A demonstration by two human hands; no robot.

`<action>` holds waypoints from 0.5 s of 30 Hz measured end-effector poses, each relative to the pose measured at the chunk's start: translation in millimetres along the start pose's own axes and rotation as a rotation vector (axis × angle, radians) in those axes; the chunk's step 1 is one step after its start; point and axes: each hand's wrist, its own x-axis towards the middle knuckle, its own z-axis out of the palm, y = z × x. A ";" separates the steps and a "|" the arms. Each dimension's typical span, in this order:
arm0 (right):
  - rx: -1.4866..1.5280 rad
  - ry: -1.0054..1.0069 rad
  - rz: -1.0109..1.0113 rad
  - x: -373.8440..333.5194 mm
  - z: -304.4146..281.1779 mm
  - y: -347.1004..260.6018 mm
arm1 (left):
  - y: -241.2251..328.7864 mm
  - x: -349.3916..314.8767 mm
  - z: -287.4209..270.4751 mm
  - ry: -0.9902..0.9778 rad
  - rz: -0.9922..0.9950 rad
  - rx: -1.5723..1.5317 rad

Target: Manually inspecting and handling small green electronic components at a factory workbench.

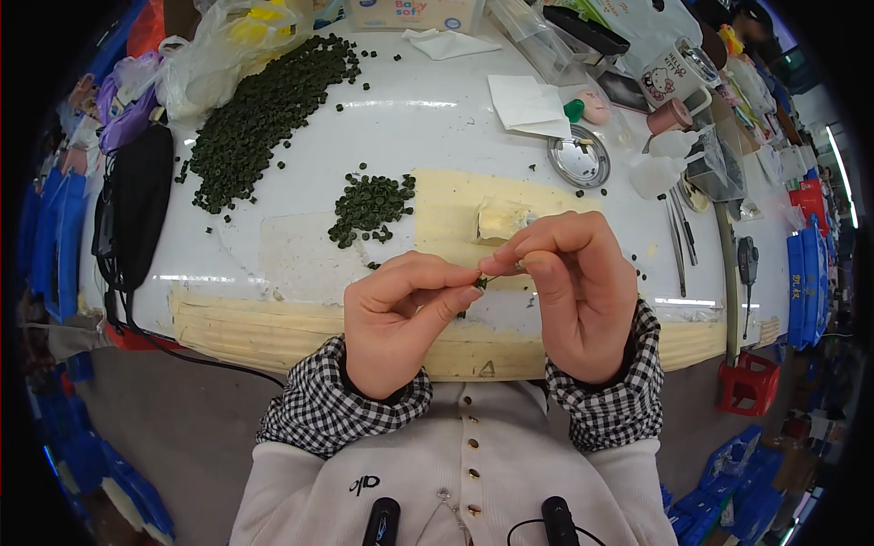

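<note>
My left hand [391,314] pinches a small dark green piece [482,283] between thumb and forefinger, low over the table's near edge. Fingertips of my right hand [592,305] meet it from the other side, pressed together; whatever they hold is too small to make out. Just beyond my hands a cream-coloured block [497,221] sits on a patch of cream tape [442,196]. To the left of that patch lies a small heap of dark green pieces [369,209]. A much larger heap of the same pieces [255,127] spreads farther back on the left.
At the right are a round metal dish [579,156], tweezers [676,241], a thread spool [670,118] and a mug [678,77]. White tissue [528,105] lies at the back. A black pouch [146,205] and plastic bags [205,68] line the left side.
</note>
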 end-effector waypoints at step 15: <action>0.047 0.161 0.033 0.4 -0.5 -2.7 | 2.0 0.2 0.9 0.004 0.004 0.006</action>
